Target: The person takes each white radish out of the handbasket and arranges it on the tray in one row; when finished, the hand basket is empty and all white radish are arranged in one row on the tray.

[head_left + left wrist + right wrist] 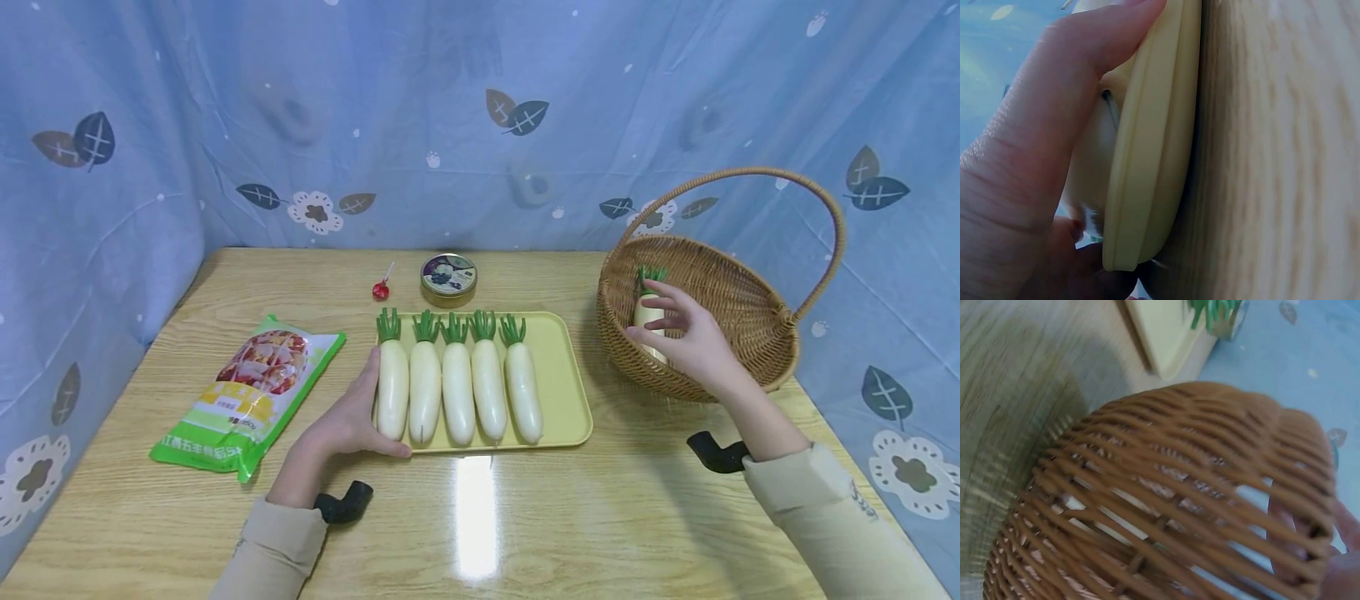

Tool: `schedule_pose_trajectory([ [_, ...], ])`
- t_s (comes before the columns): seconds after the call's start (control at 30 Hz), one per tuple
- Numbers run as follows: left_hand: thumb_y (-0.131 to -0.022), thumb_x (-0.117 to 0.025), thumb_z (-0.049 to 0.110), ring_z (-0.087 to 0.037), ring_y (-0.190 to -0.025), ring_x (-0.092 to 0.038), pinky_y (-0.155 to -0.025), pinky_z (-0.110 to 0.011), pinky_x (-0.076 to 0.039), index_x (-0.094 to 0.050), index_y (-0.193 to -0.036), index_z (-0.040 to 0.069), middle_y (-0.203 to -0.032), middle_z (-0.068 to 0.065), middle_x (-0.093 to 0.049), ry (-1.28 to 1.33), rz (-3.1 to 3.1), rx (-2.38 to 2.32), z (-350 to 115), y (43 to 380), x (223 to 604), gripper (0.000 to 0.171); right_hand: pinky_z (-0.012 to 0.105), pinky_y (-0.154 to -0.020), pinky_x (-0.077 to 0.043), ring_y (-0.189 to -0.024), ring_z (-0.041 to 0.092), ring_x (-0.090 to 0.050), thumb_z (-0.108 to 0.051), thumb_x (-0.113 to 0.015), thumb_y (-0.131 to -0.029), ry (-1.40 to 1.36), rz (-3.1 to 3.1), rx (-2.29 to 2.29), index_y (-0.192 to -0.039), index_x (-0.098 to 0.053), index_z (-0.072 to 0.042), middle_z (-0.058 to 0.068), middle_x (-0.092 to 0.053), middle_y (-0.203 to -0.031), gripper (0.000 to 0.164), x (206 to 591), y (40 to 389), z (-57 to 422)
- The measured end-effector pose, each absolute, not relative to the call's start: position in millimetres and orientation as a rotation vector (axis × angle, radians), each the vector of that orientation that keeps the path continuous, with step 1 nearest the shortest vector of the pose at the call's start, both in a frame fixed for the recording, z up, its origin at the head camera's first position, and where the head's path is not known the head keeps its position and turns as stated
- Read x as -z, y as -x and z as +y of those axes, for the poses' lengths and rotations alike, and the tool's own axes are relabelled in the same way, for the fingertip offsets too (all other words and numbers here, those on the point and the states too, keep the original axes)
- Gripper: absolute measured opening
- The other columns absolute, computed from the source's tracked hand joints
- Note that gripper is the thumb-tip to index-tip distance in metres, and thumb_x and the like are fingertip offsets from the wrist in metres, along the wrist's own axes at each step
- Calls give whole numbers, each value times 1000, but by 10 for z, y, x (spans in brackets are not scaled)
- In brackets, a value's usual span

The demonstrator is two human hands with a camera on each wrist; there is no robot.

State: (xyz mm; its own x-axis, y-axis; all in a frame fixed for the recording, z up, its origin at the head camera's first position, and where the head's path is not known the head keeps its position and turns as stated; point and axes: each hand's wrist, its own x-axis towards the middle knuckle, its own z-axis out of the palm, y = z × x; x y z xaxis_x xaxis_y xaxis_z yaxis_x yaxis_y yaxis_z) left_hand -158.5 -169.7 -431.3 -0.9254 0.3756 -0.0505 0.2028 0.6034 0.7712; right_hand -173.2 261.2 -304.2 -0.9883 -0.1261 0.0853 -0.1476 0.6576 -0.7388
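Several white radishes (457, 392) with green tops lie side by side on a pale yellow tray (558, 375). My left hand (348, 421) holds the tray's front left corner, its thumb along the front rim and its fingers by the left side, close to the leftmost radish. In the left wrist view the thumb (1079, 56) lies over the tray's rim. Another white radish (647, 314) is inside a wicker basket (720, 292) on the right. Over it, my right hand (693, 337) has its fingers spread, with nothing visibly gripped. In the right wrist view, the basket's weave partly covers that hand.
A green and white food packet (258, 383) lies left of the tray. Behind the tray are a red lollipop (381, 290) and a round tin (448, 279). The basket's tall handle (750, 172) arches up on the right. A blue patterned curtain (420, 125) hangs behind the table.
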Motion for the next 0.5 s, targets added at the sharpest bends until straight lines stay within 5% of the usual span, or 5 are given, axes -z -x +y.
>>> schedule_pose_trajectory([
  [0.2, -42, -90, 43, -31, -137, 2, -108, -50, -10, 18, -143, 7, -151, -16, 10, -483, 2627, -1239, -1689, 1585, 4303, 152, 45, -81, -45, -105, 34, -51, -29, -65, -85, -211, -2863, -1255, -146, -23, -14, 22, -41, -134, 76, 3070, 1803, 2676],
  [0.5, -44, -89, 44, -35, -137, 2, -108, -53, -9, 18, -143, 5, -150, -18, 10, -485, 2619, -1233, -1694, 1586, 4305, 151, 56, -84, -42, -111, 45, -45, -30, -65, -85, -174, -2925, -1252, -147, -18, -11, 28, -36, -135, 80, 3173, 1956, 2827],
])
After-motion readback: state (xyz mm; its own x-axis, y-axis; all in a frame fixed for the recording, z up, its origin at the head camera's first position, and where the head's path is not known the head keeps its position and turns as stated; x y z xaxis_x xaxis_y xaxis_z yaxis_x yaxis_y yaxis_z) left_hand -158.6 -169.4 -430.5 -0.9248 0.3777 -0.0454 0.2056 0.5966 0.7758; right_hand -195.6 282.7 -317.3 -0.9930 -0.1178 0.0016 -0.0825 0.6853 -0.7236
